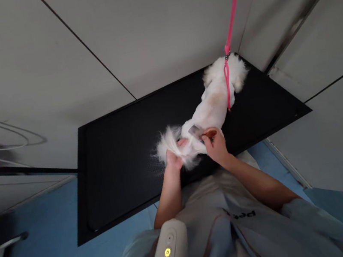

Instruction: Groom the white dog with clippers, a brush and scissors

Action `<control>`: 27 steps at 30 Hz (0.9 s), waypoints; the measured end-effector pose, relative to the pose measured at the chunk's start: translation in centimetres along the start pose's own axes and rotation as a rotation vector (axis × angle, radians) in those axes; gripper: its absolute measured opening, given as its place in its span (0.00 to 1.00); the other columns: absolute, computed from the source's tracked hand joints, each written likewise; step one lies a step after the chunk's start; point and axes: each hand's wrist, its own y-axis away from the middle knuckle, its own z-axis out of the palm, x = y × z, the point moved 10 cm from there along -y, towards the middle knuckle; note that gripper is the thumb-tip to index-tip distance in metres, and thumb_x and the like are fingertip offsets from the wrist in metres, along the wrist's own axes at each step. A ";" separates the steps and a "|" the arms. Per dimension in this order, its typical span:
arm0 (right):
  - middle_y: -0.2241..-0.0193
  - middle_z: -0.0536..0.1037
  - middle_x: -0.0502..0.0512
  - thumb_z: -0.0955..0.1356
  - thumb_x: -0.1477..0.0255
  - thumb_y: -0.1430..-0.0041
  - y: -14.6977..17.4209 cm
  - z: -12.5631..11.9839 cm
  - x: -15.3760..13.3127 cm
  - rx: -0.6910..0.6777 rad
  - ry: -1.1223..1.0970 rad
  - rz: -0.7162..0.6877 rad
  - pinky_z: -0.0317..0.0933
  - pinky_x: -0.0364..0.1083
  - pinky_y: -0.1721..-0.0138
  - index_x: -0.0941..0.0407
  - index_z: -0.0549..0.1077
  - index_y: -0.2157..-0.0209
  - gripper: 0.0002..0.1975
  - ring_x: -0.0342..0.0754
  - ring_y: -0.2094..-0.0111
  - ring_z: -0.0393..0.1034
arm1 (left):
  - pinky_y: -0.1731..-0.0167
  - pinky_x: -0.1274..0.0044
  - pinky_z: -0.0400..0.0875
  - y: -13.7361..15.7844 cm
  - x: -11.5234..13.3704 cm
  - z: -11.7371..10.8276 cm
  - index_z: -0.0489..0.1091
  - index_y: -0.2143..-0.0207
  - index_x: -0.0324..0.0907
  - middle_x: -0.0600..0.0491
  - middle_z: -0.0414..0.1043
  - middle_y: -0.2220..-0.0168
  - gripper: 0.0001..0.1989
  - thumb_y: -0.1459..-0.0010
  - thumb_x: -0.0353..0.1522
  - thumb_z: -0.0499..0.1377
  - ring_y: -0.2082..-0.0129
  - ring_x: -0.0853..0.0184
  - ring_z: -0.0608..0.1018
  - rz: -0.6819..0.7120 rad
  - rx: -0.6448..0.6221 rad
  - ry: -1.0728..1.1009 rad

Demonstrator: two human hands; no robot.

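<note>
A white dog (212, 107) with a closely clipped back is on a black grooming table (120, 154), its fluffy head toward the far right. My left hand (174, 158) is closed on the long fur of its tail (167, 142) at the rear end; the fur partly covers my fingers. In my right hand (217, 147) is a slicker brush (195, 131) with a brown handle, gripped between thumb and fingers. The brush head lies over the dog's hindquarters, close to the tail; whether its pins touch the fur cannot be made out.
A pink grooming loop (227, 76) runs from above down around the dog's front part. Pale wall panels (90, 24) border the table's far side. Blue floor (46, 239) shows at the left, and pale cables (1, 144) hang near the left wall.
</note>
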 end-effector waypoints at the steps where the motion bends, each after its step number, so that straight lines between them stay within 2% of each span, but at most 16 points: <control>1: 0.65 0.76 0.55 0.66 0.65 0.39 -0.1 -0.1 -0.3 0.010 -0.005 -0.018 0.69 0.52 0.57 0.52 0.68 0.62 0.07 0.51 0.64 0.73 | 0.72 0.73 0.76 0.0 0.0 0.1 0.75 0.66 0.36 0.44 0.76 0.74 0.15 0.35 0.35 0.52 0.75 0.61 0.79 0.003 -0.005 0.013; 5: 0.69 0.76 0.53 0.65 0.64 0.38 -0.1 1.4 0.4 -0.130 -0.052 0.076 0.70 0.50 0.62 0.52 0.67 0.63 0.07 0.50 0.67 0.73 | 0.72 0.72 0.77 0.2 0.1 0.7 0.75 0.69 0.36 0.44 0.76 0.74 0.15 0.35 0.34 0.53 0.75 0.60 0.80 0.016 -0.019 0.015; 7: 0.69 0.75 0.53 0.65 0.64 0.40 -0.4 0.7 0.4 -0.065 -0.013 0.073 0.70 0.51 0.61 0.52 0.67 0.63 0.07 0.51 0.67 0.73 | 0.72 0.72 0.77 0.3 0.1 0.7 0.75 0.68 0.35 0.43 0.76 0.73 0.15 0.35 0.35 0.54 0.75 0.59 0.80 0.006 -0.008 -0.009; 9: 0.66 0.76 0.56 0.66 0.65 0.40 -0.4 -0.2 -0.3 0.016 0.000 0.003 0.70 0.52 0.57 0.52 0.67 0.63 0.07 0.52 0.63 0.74 | 0.73 0.73 0.76 0.4 0.1 0.6 0.75 0.68 0.35 0.43 0.76 0.74 0.16 0.35 0.36 0.53 0.75 0.60 0.80 -0.001 0.000 -0.013; 11: 0.65 0.77 0.56 0.65 0.65 0.40 -0.3 0.5 -0.5 -0.045 -0.035 -0.015 0.70 0.51 0.58 0.52 0.68 0.62 0.06 0.51 0.63 0.74 | 0.71 0.72 0.77 0.4 0.1 0.8 0.76 0.68 0.36 0.43 0.77 0.73 0.17 0.34 0.37 0.52 0.73 0.60 0.80 -0.008 -0.015 0.000; 13: 0.67 0.77 0.54 0.64 0.65 0.39 -0.2 1.4 0.1 -0.135 -0.060 0.039 0.71 0.50 0.61 0.52 0.67 0.62 0.06 0.50 0.66 0.74 | 0.69 0.72 0.77 0.4 -0.1 1.1 0.76 0.67 0.37 0.43 0.78 0.71 0.16 0.35 0.36 0.53 0.71 0.59 0.81 -0.047 -0.044 -0.019; 15: 0.68 0.76 0.53 0.65 0.66 0.40 -0.3 1.0 0.4 -0.099 -0.025 0.060 0.70 0.50 0.61 0.52 0.67 0.63 0.06 0.51 0.66 0.73 | 0.69 0.71 0.78 0.4 -0.2 1.4 0.76 0.65 0.35 0.41 0.78 0.70 0.15 0.35 0.36 0.54 0.71 0.57 0.81 -0.092 -0.052 -0.060; 17: 0.66 0.77 0.55 0.66 0.66 0.41 -0.4 0.0 -0.1 -0.011 0.008 0.006 0.70 0.52 0.57 0.52 0.68 0.63 0.06 0.52 0.62 0.74 | 0.69 0.69 0.78 0.4 0.0 1.3 0.76 0.64 0.33 0.38 0.79 0.69 0.17 0.35 0.36 0.52 0.71 0.57 0.81 -0.102 -0.014 -0.081; 19: 0.65 0.77 0.56 0.66 0.65 0.40 -0.3 0.3 -0.4 -0.036 -0.016 -0.013 0.70 0.52 0.57 0.52 0.68 0.63 0.06 0.52 0.62 0.74 | 0.68 0.69 0.78 0.4 0.5 1.3 0.75 0.66 0.35 0.39 0.78 0.70 0.19 0.33 0.36 0.49 0.71 0.57 0.82 -0.084 0.022 -0.068; 22: 0.69 0.76 0.53 0.65 0.65 0.39 0.1 1.1 0.1 -0.124 -0.047 0.070 0.70 0.50 0.62 0.52 0.67 0.63 0.06 0.50 0.67 0.73 | 0.69 0.69 0.78 0.5 0.5 1.7 0.75 0.65 0.36 0.41 0.78 0.72 0.19 0.33 0.36 0.47 0.72 0.58 0.81 -0.096 0.017 -0.097; 25: 0.66 0.77 0.55 0.66 0.65 0.40 0.1 0.0 -0.8 -0.010 -0.002 0.021 0.70 0.52 0.57 0.52 0.68 0.64 0.06 0.52 0.62 0.74 | 0.69 0.69 0.78 0.7 0.4 1.4 0.76 0.59 0.34 0.39 0.79 0.69 0.20 0.33 0.35 0.48 0.70 0.57 0.81 -0.088 0.049 -0.128; 27: 0.64 0.77 0.56 0.66 0.65 0.40 0.0 0.5 -1.4 -0.055 -0.038 -0.019 0.70 0.52 0.55 0.52 0.69 0.64 0.06 0.52 0.60 0.74 | 0.68 0.71 0.77 0.8 0.4 1.4 0.76 0.58 0.33 0.39 0.79 0.68 0.20 0.33 0.35 0.47 0.68 0.57 0.82 -0.063 0.045 -0.097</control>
